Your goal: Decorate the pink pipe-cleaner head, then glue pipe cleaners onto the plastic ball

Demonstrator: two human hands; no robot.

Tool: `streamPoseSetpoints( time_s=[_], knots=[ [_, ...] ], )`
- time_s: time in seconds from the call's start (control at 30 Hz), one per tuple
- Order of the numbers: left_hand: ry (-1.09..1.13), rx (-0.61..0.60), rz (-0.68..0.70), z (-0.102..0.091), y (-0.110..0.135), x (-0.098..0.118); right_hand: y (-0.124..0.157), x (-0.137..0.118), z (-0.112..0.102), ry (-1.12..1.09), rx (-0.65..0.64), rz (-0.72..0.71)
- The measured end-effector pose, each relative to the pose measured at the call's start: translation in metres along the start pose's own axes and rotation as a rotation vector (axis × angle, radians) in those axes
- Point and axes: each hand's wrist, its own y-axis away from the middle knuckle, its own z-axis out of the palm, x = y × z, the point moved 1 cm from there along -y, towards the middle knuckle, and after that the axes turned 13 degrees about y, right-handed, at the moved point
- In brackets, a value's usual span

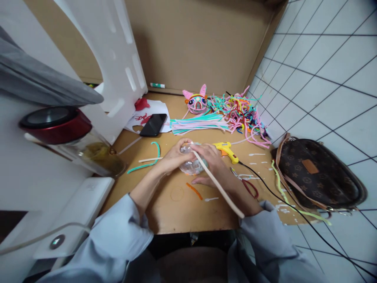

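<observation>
Both my hands meet over the middle of the brown table (176, 212). My left hand (173, 156) curls around a clear plastic ball (190, 167) and holds it from the left. My right hand (213, 163) grips the ball from the right and pinches the end of a long cream pipe cleaner (219, 186) against its top. The pipe cleaner runs back over my right wrist toward my sleeve. A small orange pipe cleaner piece (194, 191) lies on the table just below the ball.
A yellow glue gun (226, 150) with a black cord lies right of my hands, red-handled scissors (250, 188) below it. Behind are a heap of coloured pipe cleaners (235, 114), a pink-eared mask figure (196, 102), a black phone (153, 124), a teal pipe cleaner (147, 163). A brown handbag (315, 177) sits at right.
</observation>
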Motion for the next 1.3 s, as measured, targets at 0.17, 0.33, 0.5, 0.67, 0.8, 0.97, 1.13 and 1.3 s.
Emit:
streamPoseSetpoints(
  time_s=[0.17,0.33,0.5,0.67,0.8,0.97,1.13,1.3],
  knots=[
    [0.035,-0.010,-0.028,0.000,0.001,0.001,0.003,-0.002,0.004,0.061,-0.034,0.022],
    [0.035,-0.016,-0.018,0.000,0.001,0.001,0.002,-0.003,0.008,0.082,0.026,-0.001],
    [0.056,-0.032,-0.009,-0.002,-0.001,-0.004,0.001,-0.001,0.010,0.068,0.054,-0.036],
    [0.080,-0.048,-0.012,-0.002,-0.003,-0.008,0.000,-0.004,0.004,0.050,0.043,0.009],
    [0.067,-0.071,-0.032,0.000,-0.001,-0.004,-0.001,-0.005,0.000,0.022,0.081,-0.009],
    [0.106,-0.121,-0.066,-0.003,0.004,0.002,-0.001,-0.004,-0.004,0.008,0.089,0.001],
    [0.131,-0.188,-0.076,-0.009,0.005,0.004,-0.002,-0.004,-0.010,-0.050,0.069,0.040],
    [0.129,-0.261,-0.090,-0.011,0.007,0.005,-0.003,-0.003,-0.014,-0.111,0.029,0.078]
  ],
)
